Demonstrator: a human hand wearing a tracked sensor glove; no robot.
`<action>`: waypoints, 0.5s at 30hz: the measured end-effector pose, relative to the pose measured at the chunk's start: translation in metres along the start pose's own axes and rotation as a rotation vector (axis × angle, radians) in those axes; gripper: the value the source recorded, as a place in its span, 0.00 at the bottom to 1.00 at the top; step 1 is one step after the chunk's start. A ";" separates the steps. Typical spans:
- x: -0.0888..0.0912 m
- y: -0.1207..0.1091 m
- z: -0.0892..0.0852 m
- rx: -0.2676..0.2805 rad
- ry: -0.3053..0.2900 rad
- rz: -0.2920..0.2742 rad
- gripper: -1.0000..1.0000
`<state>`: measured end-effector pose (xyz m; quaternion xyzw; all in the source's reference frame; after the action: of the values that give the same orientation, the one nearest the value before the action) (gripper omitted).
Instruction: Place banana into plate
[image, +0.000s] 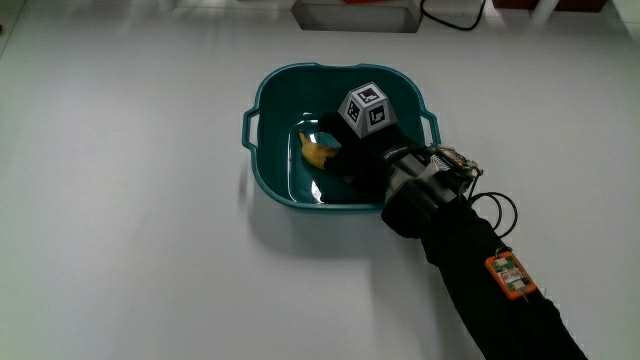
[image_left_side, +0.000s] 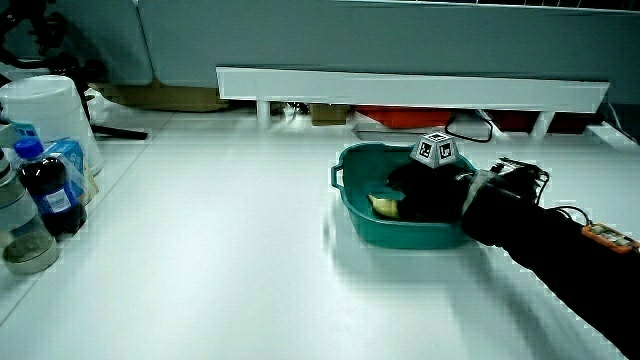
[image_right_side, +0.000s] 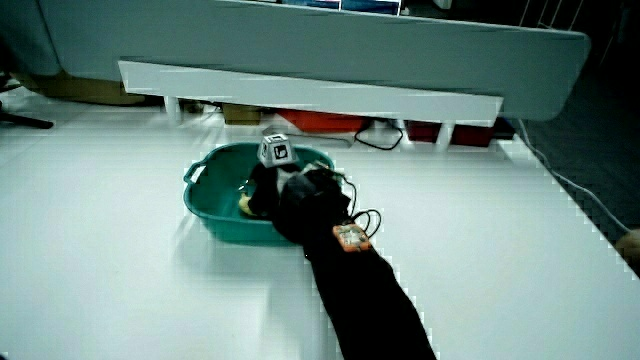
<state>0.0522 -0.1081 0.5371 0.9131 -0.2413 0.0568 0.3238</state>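
Since the banana already lies inside the teal basin (the only "plate" on the table), the hand would do best to let go gently and lift straight up, clear of the rim. Its fingers seem curled on the fruit, though the grip is partly hidden. The banana looks small, yellow, pale-ended.

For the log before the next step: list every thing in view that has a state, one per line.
banana: inside the teal basin, under the hand, partly hidden.
teal basin: upright on the table, holding the banana.
hand: reaching into the teal basin, over the banana.
cola bottle: upright, capped, at the table's edge.
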 end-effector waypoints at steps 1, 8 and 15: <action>0.000 0.001 0.000 -0.022 -0.004 -0.009 0.00; 0.000 0.001 -0.003 -0.067 -0.038 -0.015 0.00; 0.011 -0.013 0.010 -0.036 -0.052 -0.009 0.00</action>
<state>0.0679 -0.1101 0.5246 0.9094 -0.2464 0.0272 0.3340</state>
